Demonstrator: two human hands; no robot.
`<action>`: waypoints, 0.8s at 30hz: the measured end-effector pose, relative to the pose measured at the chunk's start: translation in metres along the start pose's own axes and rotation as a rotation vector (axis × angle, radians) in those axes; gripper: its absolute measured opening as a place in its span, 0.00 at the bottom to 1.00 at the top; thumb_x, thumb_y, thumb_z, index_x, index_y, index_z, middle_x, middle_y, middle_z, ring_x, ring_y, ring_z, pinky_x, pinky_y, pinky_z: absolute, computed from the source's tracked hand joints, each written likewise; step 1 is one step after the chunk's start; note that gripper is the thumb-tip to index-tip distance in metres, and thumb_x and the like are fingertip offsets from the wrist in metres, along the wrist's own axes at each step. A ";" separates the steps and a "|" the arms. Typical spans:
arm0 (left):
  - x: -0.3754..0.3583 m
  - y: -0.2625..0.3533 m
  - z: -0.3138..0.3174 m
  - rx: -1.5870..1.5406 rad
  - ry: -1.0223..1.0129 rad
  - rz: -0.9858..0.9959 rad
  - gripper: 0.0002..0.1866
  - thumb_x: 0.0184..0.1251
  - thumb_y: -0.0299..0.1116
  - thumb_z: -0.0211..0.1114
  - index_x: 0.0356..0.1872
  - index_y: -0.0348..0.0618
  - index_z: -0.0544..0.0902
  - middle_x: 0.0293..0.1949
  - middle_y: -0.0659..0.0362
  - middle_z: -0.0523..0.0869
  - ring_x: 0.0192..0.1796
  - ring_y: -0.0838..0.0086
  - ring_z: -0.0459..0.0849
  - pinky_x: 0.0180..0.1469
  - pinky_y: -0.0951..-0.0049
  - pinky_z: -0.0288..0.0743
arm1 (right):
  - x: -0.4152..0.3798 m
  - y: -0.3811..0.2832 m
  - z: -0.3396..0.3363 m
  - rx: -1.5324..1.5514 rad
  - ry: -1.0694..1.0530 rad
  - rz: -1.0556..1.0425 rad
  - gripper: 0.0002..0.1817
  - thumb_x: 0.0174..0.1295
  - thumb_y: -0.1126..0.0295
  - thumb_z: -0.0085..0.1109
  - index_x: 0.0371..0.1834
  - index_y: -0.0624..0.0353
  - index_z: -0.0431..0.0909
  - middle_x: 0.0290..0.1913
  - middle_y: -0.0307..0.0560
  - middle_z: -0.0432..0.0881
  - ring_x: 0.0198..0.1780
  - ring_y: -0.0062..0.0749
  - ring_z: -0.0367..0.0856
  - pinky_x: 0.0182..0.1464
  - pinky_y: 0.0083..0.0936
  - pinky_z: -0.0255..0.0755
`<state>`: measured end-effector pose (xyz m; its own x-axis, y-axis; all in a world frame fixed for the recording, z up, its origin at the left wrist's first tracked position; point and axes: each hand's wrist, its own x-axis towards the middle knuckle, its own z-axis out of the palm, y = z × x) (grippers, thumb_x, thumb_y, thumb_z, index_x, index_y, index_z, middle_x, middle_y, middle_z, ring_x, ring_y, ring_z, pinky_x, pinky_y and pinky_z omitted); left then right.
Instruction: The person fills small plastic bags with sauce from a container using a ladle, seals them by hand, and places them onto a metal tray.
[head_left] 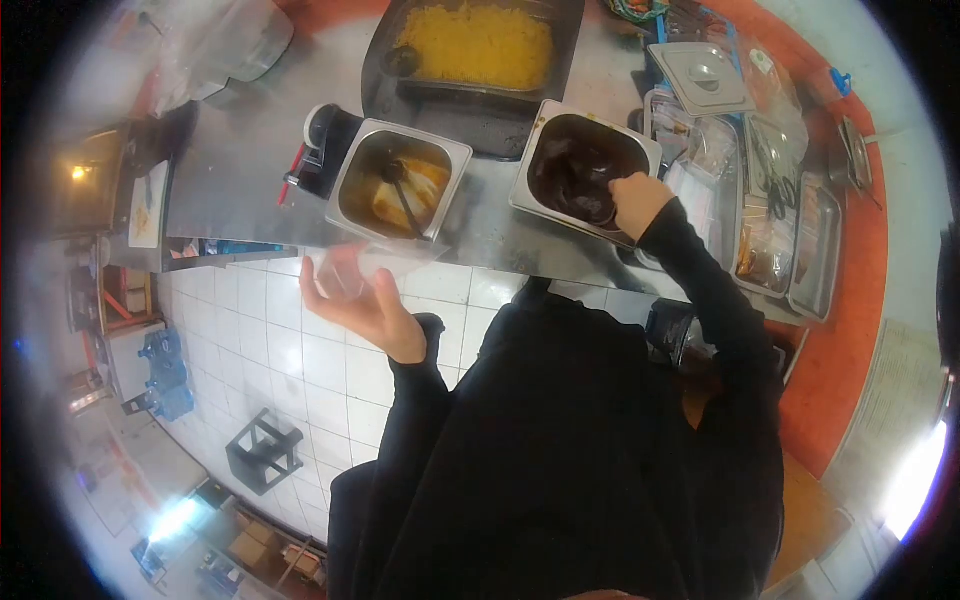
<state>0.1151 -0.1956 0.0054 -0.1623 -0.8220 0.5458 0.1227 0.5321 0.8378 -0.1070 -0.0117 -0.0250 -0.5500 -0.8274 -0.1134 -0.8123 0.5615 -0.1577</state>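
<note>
My left hand (365, 310) holds a clear plastic bag (385, 262) between thumb and fingers, just off the counter's front edge. Behind it stands a steel pan (455, 165) containing yellowish and white sauce, with a black ladle (405, 195) leaning inside. To the right, a second steel pan (535, 205) holds dark brown sauce (575, 155). My right hand (638, 203) is closed at this pan's right side, gripping what looks like a dark ladle (592, 208). Its handle is mostly hidden by my fingers, and its outline blends into the sauce.
A black tray (375, 85) of yellow shredded food (480, 45) stands behind the pans. Steel trays (820, 250) with packets and scissors (785, 195) line the right side, near a steel lid (703, 75). A dark stool (265, 450) stands on the tiled floor to the left.
</note>
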 end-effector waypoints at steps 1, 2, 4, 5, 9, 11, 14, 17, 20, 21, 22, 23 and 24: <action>0.001 0.001 -0.001 0.003 -0.001 -0.001 0.30 0.54 0.35 0.61 0.57 0.39 0.59 0.48 0.52 0.69 0.50 0.68 0.69 0.56 0.66 0.64 | 0.002 0.002 -0.003 0.002 -0.002 -0.001 0.06 0.47 0.71 0.51 0.24 0.62 0.75 0.26 0.57 0.76 0.30 0.49 0.78 0.34 0.37 0.73; 0.001 0.002 -0.004 -0.010 -0.013 -0.025 0.31 0.53 0.35 0.62 0.57 0.40 0.60 0.48 0.52 0.68 0.50 0.68 0.69 0.56 0.65 0.64 | 0.003 0.006 -0.007 -0.043 -0.022 0.055 0.07 0.46 0.72 0.51 0.28 0.61 0.76 0.26 0.57 0.77 0.31 0.49 0.78 0.34 0.38 0.72; 0.001 0.003 -0.010 -0.027 -0.033 -0.049 0.32 0.51 0.35 0.63 0.57 0.40 0.60 0.49 0.52 0.67 0.51 0.68 0.69 0.57 0.64 0.64 | 0.003 0.013 -0.006 -0.086 -0.042 0.119 0.10 0.46 0.73 0.51 0.32 0.61 0.77 0.25 0.57 0.77 0.31 0.49 0.78 0.34 0.38 0.72; 0.000 0.003 -0.014 -0.021 -0.061 -0.049 0.31 0.53 0.34 0.63 0.58 0.41 0.60 0.49 0.52 0.69 0.53 0.66 0.69 0.60 0.60 0.60 | 0.004 0.018 -0.001 -0.075 -0.033 0.087 0.10 0.46 0.73 0.51 0.33 0.60 0.77 0.25 0.57 0.77 0.31 0.49 0.78 0.34 0.38 0.72; -0.001 -0.001 -0.014 -0.095 -0.052 -0.033 0.30 0.55 0.33 0.61 0.58 0.42 0.61 0.49 0.51 0.70 0.54 0.65 0.69 0.63 0.57 0.56 | 0.005 0.024 0.019 0.009 -0.075 0.014 0.10 0.49 0.72 0.51 0.34 0.60 0.77 0.24 0.56 0.77 0.31 0.49 0.78 0.33 0.39 0.72; 0.001 0.003 -0.012 -0.100 -0.057 -0.031 0.29 0.55 0.33 0.61 0.58 0.41 0.61 0.49 0.52 0.70 0.54 0.65 0.69 0.63 0.58 0.56 | 0.002 0.017 0.016 0.058 -0.118 0.004 0.09 0.47 0.72 0.51 0.32 0.61 0.77 0.24 0.57 0.77 0.31 0.49 0.78 0.34 0.39 0.72; 0.002 0.005 -0.012 -0.111 -0.064 -0.035 0.29 0.56 0.34 0.60 0.59 0.41 0.60 0.48 0.52 0.70 0.54 0.65 0.70 0.63 0.59 0.56 | -0.001 0.012 0.014 0.144 -0.192 -0.039 0.09 0.46 0.72 0.51 0.30 0.61 0.78 0.26 0.58 0.78 0.32 0.50 0.79 0.37 0.39 0.73; 0.002 0.007 -0.011 -0.123 -0.065 -0.056 0.29 0.57 0.36 0.59 0.59 0.41 0.60 0.48 0.52 0.71 0.53 0.65 0.70 0.63 0.60 0.56 | -0.003 0.023 0.024 0.299 -0.194 -0.096 0.11 0.47 0.71 0.52 0.34 0.61 0.80 0.28 0.58 0.79 0.33 0.50 0.79 0.39 0.38 0.73; 0.002 0.007 -0.010 -0.125 -0.056 -0.072 0.30 0.57 0.38 0.59 0.59 0.40 0.60 0.47 0.52 0.71 0.53 0.65 0.70 0.62 0.60 0.56 | -0.006 0.031 0.021 0.477 -0.157 -0.113 0.14 0.48 0.70 0.54 0.38 0.61 0.80 0.30 0.59 0.79 0.34 0.50 0.79 0.40 0.35 0.72; 0.002 0.006 -0.010 -0.118 -0.050 -0.075 0.30 0.57 0.39 0.60 0.59 0.40 0.61 0.47 0.52 0.71 0.53 0.64 0.70 0.62 0.60 0.56 | -0.008 0.032 0.019 0.541 -0.154 -0.103 0.15 0.48 0.70 0.55 0.40 0.61 0.79 0.31 0.60 0.79 0.35 0.50 0.79 0.39 0.33 0.72; 0.002 0.007 -0.010 -0.118 -0.050 -0.075 0.30 0.57 0.39 0.60 0.59 0.40 0.61 0.47 0.52 0.71 0.53 0.64 0.70 0.62 0.60 0.56 | -0.010 0.036 0.021 0.540 -0.154 -0.103 0.15 0.48 0.70 0.55 0.40 0.61 0.79 0.31 0.60 0.79 0.35 0.50 0.79 0.39 0.33 0.72; 0.003 0.008 -0.011 -0.118 -0.062 -0.067 0.30 0.57 0.39 0.60 0.59 0.39 0.61 0.47 0.52 0.71 0.53 0.64 0.70 0.62 0.60 0.56 | -0.013 0.040 0.025 0.622 -0.149 -0.067 0.14 0.49 0.70 0.55 0.40 0.62 0.79 0.30 0.59 0.80 0.32 0.45 0.80 0.38 0.31 0.72; 0.003 0.008 -0.011 -0.119 -0.075 -0.058 0.30 0.57 0.40 0.60 0.59 0.39 0.61 0.47 0.51 0.71 0.53 0.64 0.70 0.62 0.60 0.56 | -0.016 0.043 0.028 0.703 -0.143 -0.031 0.14 0.51 0.70 0.56 0.40 0.62 0.79 0.29 0.57 0.80 0.30 0.40 0.81 0.36 0.29 0.71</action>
<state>0.1268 -0.1961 0.0139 -0.2444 -0.8307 0.5002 0.2255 0.4530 0.8625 -0.1280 0.0258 -0.0580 -0.4589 -0.8612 -0.2185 -0.4831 0.4483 -0.7521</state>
